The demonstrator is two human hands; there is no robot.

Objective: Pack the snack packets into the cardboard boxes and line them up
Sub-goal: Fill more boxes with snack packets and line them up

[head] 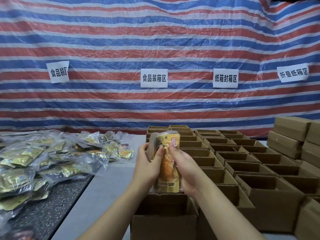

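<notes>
A bundle of golden-orange snack packets (168, 163) stands upright just above an open cardboard box (164, 220) at the front centre. My left hand (149, 161) grips the bundle's left side, fingers curled round it. My right hand (185, 168) holds its right side, with the thumb on the front. The bundle's lower end is level with the box's far rim. A heap of loose packets in clear plastic (52, 156) lies on the table to the left.
Several rows of open empty cardboard boxes (242, 158) fill the table to the right. Closed boxes (290, 134) are stacked at the far right. A striped tarp (155, 49) with paper signs hangs behind. Grey tabletop (110, 179) lies between heap and boxes.
</notes>
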